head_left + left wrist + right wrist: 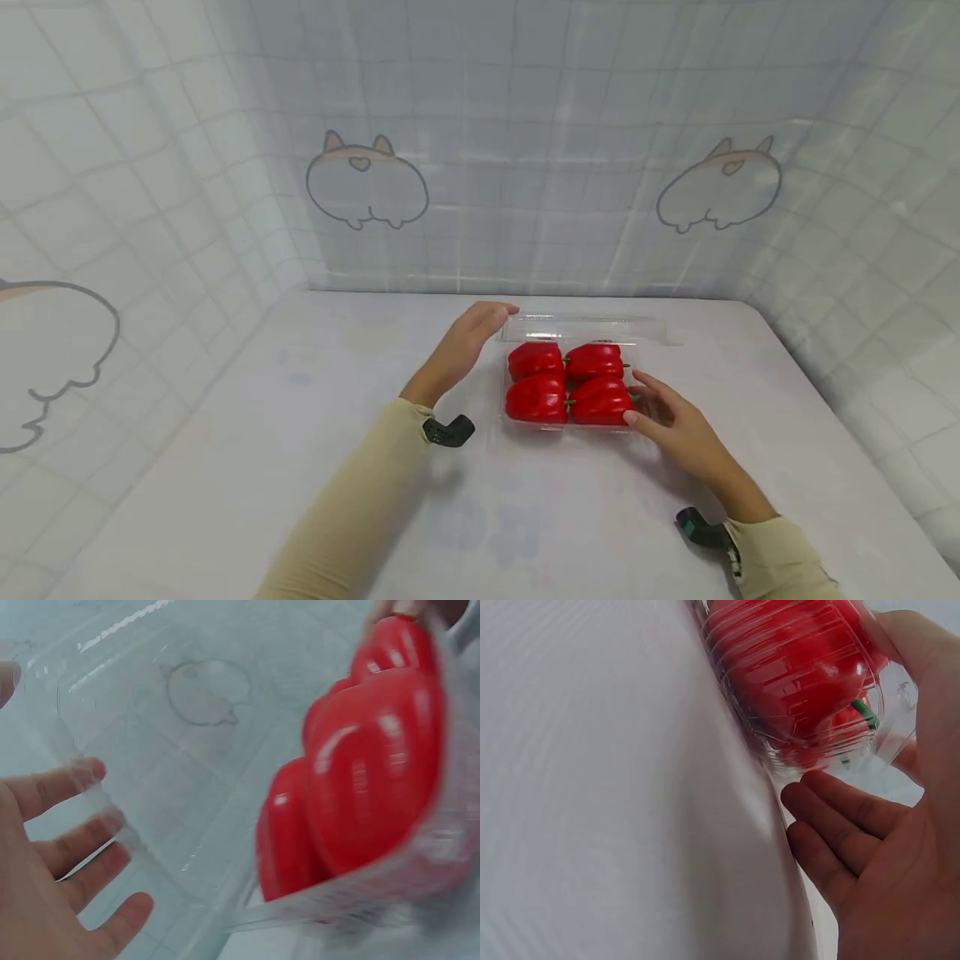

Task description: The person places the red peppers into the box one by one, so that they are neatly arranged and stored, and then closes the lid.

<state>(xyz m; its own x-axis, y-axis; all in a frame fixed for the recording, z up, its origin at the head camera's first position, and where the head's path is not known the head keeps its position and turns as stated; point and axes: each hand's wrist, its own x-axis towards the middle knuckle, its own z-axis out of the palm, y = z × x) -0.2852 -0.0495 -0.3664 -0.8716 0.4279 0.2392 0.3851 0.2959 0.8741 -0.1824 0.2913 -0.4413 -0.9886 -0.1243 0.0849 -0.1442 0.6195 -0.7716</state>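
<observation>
A clear plastic clamshell box [536, 427] holds several red bell peppers [536, 398] with green stems, laid in two rows. Its hinged lid [585, 327] stands raised along the far side. My left hand [468, 337] is at the lid's left edge. In the left wrist view its spread fingers [82, 874] lie along the clear lid. My right hand [682, 429] is at the box's right end, thumb at the near corner, index finger farther back. In the right wrist view, its other fingers [840, 844] extend just below the ribbed box wall.
The box sits on a white table [315, 400] toward its far side. Behind the table and along both sides hang pale grid-patterned sheets [540, 167] with cartoon animal prints. A dark wrist device [450, 431] sits at the left cuff, another [703, 530] at the right.
</observation>
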